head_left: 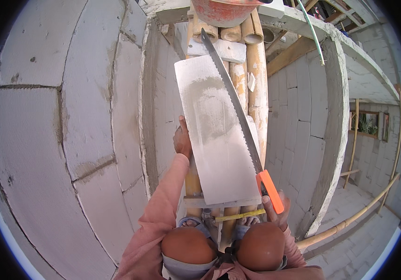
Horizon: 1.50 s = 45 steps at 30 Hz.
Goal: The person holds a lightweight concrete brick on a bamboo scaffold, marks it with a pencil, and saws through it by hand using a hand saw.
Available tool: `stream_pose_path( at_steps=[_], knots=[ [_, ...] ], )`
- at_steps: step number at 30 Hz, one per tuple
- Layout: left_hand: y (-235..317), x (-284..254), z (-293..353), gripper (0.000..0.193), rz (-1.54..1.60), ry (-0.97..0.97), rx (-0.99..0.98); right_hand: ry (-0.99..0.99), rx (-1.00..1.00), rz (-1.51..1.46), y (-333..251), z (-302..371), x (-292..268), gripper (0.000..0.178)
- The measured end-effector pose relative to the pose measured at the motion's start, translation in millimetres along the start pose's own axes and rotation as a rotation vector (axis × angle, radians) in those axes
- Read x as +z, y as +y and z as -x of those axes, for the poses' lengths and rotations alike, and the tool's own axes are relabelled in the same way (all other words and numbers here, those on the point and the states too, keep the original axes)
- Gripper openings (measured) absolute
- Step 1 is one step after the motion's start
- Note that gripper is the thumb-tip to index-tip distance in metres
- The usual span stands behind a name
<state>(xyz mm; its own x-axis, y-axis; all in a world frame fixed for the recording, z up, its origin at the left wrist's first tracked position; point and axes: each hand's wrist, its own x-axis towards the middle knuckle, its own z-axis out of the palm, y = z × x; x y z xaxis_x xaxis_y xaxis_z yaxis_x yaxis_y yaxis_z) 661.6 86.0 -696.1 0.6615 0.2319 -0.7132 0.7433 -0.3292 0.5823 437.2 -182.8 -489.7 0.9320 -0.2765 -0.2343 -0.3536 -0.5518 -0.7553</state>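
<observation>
A long, pale lightweight concrete block (223,158) lies in front of me on the bamboo scaffold, with a damp grey patch on its upper face. My left hand (182,138) grips the block's left edge, its fingers partly hidden behind that side. My right hand (277,212) is closed around the orange handle of a hand saw (241,112). The saw's dark toothed blade slants along the right part of the block, its tip pointing away past the far edge. Whether the teeth touch the block I cannot tell.
Bamboo poles (258,88) form the narrow platform beneath the block. A reddish bucket (223,11) stands at its far end, near a smaller block piece (230,50). A yellow strip (240,215) lies by my feet. Block walls (88,93) rise at left, a concrete frame (336,121) at right.
</observation>
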Motion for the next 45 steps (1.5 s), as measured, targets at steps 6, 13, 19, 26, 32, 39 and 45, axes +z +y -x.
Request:
stream_pose_path(
  at_steps=[6,13,19,26,32,39,45],
  knots=[
    [8,-4,11,0.097,-0.043,0.026,0.011,0.005,0.168,-0.121,11,12,9,0.052],
    [12,-11,11,0.098,-0.084,0.021,0.068,-0.029,0.175,-0.081,-4,19,15,0.051],
    [-2,-12,2,0.099,-0.086,-0.007,0.096,-0.02,0.134,-0.169,-16,23,20,0.047],
    [6,-6,13,0.098,-0.102,0.012,0.117,-0.045,0.085,-0.132,-8,24,22,0.043],
    [11,-2,18,0.096,-0.103,0.013,0.136,-0.039,0.132,-0.183,-20,32,20,0.041],
    [4,12,5,0.097,-0.107,0.055,0.145,0.03,0.147,-0.096,-31,43,24,0.042],
    [-2,0,1,0.097,-0.146,0.027,0.177,-0.037,0.135,-0.145,-41,46,27,0.039]
  ],
)
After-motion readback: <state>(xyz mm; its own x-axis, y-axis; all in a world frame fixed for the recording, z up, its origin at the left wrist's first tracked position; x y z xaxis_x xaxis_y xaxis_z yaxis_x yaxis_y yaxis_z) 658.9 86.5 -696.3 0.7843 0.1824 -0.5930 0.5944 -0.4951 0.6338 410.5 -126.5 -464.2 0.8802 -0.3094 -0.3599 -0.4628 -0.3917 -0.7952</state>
